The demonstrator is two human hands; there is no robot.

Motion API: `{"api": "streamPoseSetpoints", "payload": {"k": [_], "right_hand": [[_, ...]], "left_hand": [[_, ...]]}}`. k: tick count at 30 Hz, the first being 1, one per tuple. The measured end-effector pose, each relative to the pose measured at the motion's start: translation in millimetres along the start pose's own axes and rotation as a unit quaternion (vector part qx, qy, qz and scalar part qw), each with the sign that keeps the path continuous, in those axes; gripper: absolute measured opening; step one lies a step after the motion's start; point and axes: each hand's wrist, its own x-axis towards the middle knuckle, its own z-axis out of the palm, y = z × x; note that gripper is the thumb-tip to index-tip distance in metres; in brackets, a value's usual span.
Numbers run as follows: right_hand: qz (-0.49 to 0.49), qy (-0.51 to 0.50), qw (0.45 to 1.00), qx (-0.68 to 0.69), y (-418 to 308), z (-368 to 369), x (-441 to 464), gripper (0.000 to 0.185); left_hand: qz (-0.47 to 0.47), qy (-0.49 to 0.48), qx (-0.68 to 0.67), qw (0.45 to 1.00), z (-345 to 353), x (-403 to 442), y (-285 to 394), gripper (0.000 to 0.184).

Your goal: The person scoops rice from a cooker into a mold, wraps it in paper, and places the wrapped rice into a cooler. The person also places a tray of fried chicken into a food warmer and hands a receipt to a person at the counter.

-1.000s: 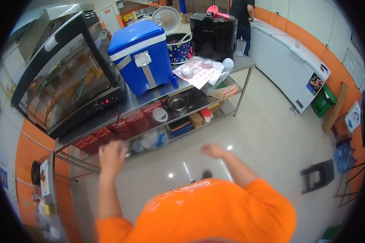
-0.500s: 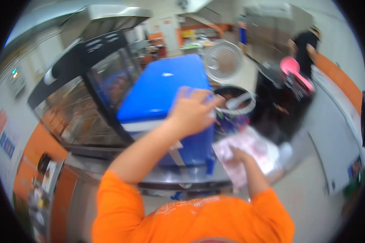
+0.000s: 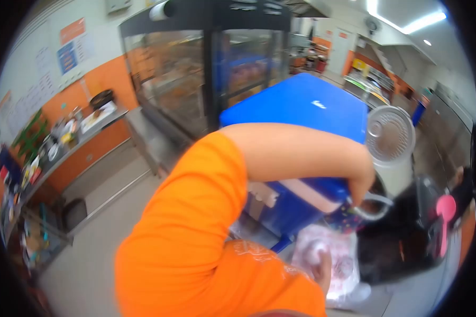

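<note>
R hand (image 3: 323, 269) at small round bundle (image 3: 315, 250), whitish, shiny, blurry, on pink/white paper (image 3: 334, 239); finger spread & grip unclear. L hand (image 3: 360, 185) bent down at dark tub (image 3: 345, 219) w/ multicolor pattern, by blue cooler (image 3: 301, 103); can't tell openness or hold.

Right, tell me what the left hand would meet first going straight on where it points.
Pointing down, the left hand would probably meet the flowered container first, near its rim; blur and unclear depth hide whether the two are touching.
</note>
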Motion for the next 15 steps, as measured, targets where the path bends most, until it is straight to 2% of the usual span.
{"api": "streamPoseSetpoints", "payload": {"k": [1, 2, 4, 5, 6, 9, 10, 11, 12, 13, 15], "right_hand": [[0.021, -0.019, 1.0, -0.011, 7, -3, 0, 0.038], [-0.012, 0.022, 0.996, 0.086, 13, -4, -3, 0.038], [0.04, 0.088, 0.955, 0.28, 0, 9, -2, 0.046], [0.051, 0.084, 0.956, 0.275, 2, 7, -1, 0.046], [0.007, 0.08, 0.962, 0.261, 4, 4, -1, 0.046], [0.007, 0.066, 0.941, 0.331, -15, 30, -10, 0.047], [0.004, 0.034, 0.935, 0.353, -21, 35, -14, 0.048], [-0.001, 0.004, 0.927, 0.374, -28, 41, -19, 0.048], [-0.01, 0.033, 0.921, 0.389, -38, 49, -26, 0.052], [-0.023, 0.045, 0.918, 0.393, -44, 46, -26, 0.052], [-0.057, -0.078, 0.938, 0.332, -60, 27, -36, 0.061]], "left_hand": [[0.003, -0.017, -0.008, 1.0, 4, 15, -10, 0.054], [-0.004, -0.024, -0.017, 1.0, 4, 22, -13, 0.055], [-0.018, -0.033, -0.034, 0.999, 1, 30, -14, 0.056], [-0.031, -0.036, -0.024, 0.999, 1, 34, -14, 0.057], [-0.042, -0.041, -0.013, 0.998, 1, 33, -13, 0.058], [-0.064, -0.056, -0.017, 0.996, -6, 23, -6, 0.06], [-0.056, -0.075, -0.044, 0.995, -14, 21, -10, 0.061], [-0.079, -0.029, -0.023, 0.996, -29, 7, -10, 0.061], [-0.098, 0.018, -0.002, 0.995, -49, -17, -8, 0.062], [-0.091, 0.04, 0.016, 0.995, -69, -41, -9, 0.051], [-0.118, 0.097, 0.037, 0.988, -100, -84, -9, 0.045]]}}
